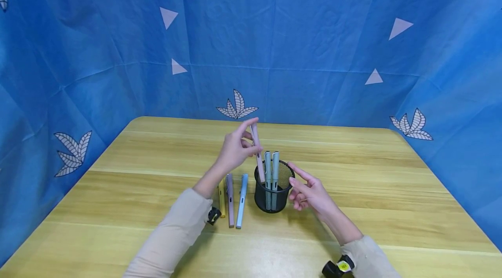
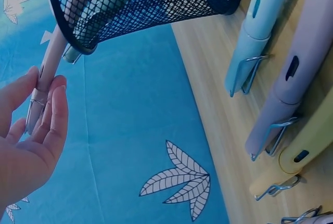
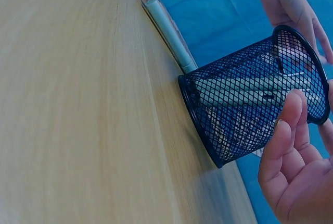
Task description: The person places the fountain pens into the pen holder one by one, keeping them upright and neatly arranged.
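Observation:
A black mesh pen holder stands upright on the table with two grey-green pens leaning inside it. My left hand pinches a pale pink pen near its clip end, thumb on one side and fingers on the other. The pen's lower end is inside the holder's rim, slightly tilted. On the right side, my right hand holds the holder's rim between thumb and index finger, the other fingers curled beside the mesh wall.
Left of the holder lie a light blue pen, a purple pen and a yellow pen, roughly parallel. The left wrist view shows another clip at its bottom edge. A blue patterned cloth hangs behind the wooden table.

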Demonstrator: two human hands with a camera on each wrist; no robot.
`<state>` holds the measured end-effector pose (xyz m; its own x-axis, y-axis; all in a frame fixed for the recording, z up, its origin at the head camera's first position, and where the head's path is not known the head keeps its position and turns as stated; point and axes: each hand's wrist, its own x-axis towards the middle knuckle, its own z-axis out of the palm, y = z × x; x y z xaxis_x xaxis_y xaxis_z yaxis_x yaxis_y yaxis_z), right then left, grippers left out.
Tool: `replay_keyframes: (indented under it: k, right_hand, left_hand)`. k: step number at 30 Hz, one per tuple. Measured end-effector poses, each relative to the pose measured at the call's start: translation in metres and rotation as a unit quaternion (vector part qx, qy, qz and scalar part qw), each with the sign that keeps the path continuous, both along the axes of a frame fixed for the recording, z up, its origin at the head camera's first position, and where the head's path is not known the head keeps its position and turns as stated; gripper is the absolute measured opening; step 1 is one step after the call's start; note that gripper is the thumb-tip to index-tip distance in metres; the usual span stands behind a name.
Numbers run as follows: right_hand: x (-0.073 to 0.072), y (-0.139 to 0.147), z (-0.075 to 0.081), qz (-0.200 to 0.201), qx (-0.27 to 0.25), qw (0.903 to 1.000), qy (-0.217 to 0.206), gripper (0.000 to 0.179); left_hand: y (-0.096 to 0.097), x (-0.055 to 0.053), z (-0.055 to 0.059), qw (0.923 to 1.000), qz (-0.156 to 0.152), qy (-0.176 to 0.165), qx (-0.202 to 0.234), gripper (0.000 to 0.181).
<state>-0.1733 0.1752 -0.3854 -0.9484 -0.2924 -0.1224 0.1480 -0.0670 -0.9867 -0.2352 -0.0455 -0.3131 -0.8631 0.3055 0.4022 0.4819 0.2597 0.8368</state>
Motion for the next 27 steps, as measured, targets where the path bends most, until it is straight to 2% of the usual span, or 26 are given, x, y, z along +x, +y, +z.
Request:
replay_keyframes:
  k: [10,27]
  right_hand:
    - [0.0,0.0,0.0,0.0,0.0,1.0,-0.003,0.059]
    - [-0.001,0.001,-0.003,0.004,-0.005,1.0,0.003,0.06]
  left_hand:
    - [0.002,-0.002,-0.01,0.9987,0.014,0.026,-0.041,0.075]
    - [0.006,0.002,-0.02,0.9957,0.017,0.021,-0.088,0.069]
